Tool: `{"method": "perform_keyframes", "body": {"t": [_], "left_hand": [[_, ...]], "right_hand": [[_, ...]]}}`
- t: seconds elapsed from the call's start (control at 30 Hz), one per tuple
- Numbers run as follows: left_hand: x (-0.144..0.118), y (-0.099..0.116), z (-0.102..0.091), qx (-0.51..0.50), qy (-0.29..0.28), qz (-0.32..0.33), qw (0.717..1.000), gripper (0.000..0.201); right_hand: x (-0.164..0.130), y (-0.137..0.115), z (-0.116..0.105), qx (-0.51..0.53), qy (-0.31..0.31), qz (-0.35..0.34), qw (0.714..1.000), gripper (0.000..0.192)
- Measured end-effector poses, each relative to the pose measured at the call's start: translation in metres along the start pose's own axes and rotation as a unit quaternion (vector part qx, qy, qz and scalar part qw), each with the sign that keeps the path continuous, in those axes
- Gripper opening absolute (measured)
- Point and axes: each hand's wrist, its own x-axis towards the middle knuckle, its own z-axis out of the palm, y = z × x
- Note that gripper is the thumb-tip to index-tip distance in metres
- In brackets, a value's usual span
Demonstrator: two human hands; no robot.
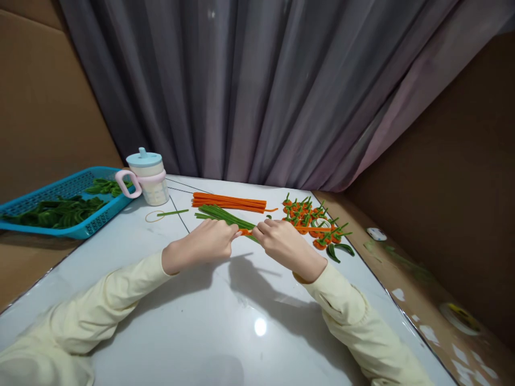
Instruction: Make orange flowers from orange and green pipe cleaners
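Grey curtain hangs behind a glossy white table [225, 321], with brown cardboard walls to either side. Both hands meet over the table's middle, pinching a short orange stem [246, 231] between them — the left hand [205, 244] closed on its left end, the right hand [281, 242] closed on its right end, only a small piece showing between the fingertips. Both arms wear pale yellow sleeves.

Just beyond the grip lies a bundle of green stems [225, 215], running under the fingers at a slant; it touches or passes very close to the pinched piece. Farther past that sits a neat bundle of orange stems [229, 202], too tightly packed to count. Left of the grip, a single green stem [173, 213] lies beside a thin loop, a rubber band [154, 216] by its look.

Right of the grip and slightly beyond, a cluster of small finished pieces [311, 220] — orange with green tops — is spread out, roughly a dozen, overlapping too much for an exact count. Two dark green leaves [340, 250] lie at its near edge.

Far left of the grip stands one lidded cup [148, 177] with a pink handle. Behind and left of it, one blue tray [48, 192] overhangs the table edge, holding a heap of green curled pieces [60, 210], uncountable.

Nothing lies between the hands and the near edge but their shadows.
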Motion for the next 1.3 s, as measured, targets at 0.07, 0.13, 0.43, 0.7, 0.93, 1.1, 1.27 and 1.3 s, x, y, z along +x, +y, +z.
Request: {"method": "perform_keyframes", "body": {"t": [0.07, 0.13, 0.43, 0.7, 0.93, 1.1, 1.27, 1.3], "left_hand": [[0.000, -0.004, -0.007, -0.075, -0.064, 0.026, 0.995, 0.029], [0.001, -0.011, -0.014, -0.195, -0.148, 0.061, 0.968, 0.034], [0.010, -0.009, -0.009, -0.482, -0.045, -0.025, 0.874, 0.037], [0.012, -0.010, 0.008, -0.047, 0.085, -0.105, 0.990, 0.026], [0.002, -0.006, -0.002, 0.087, -0.008, 0.061, 0.994, 0.021], [0.003, -0.007, 0.000, 0.094, 0.051, 0.028, 0.994, 0.020], [0.004, -0.007, 0.004, 0.026, 0.096, -0.024, 0.995, 0.022], [0.005, -0.008, 0.004, 0.015, 0.097, -0.028, 0.995, 0.023]], "right_hand": [[-0.001, 0.006, 0.001, 0.056, 0.003, -0.023, 0.998, 0.022], [-0.002, 0.014, 0.004, 0.176, 0.013, -0.060, 0.982, 0.025], [0.016, 0.018, 0.029, 0.483, 0.077, 0.109, 0.865, 0.046], [0.006, -0.001, 0.019, 0.330, 0.051, 0.162, 0.929, 0.020], [-0.009, 0.024, -0.004, 0.056, 0.029, 0.058, 0.996, 0.037], [-0.019, 0.026, -0.009, 0.055, 0.087, 0.004, 0.995, 0.032], [-0.021, 0.009, -0.017, 0.023, 0.098, -0.007, 0.995, 0.030], [-0.019, 0.007, -0.018, 0.016, 0.108, -0.006, 0.994, 0.030]]}}
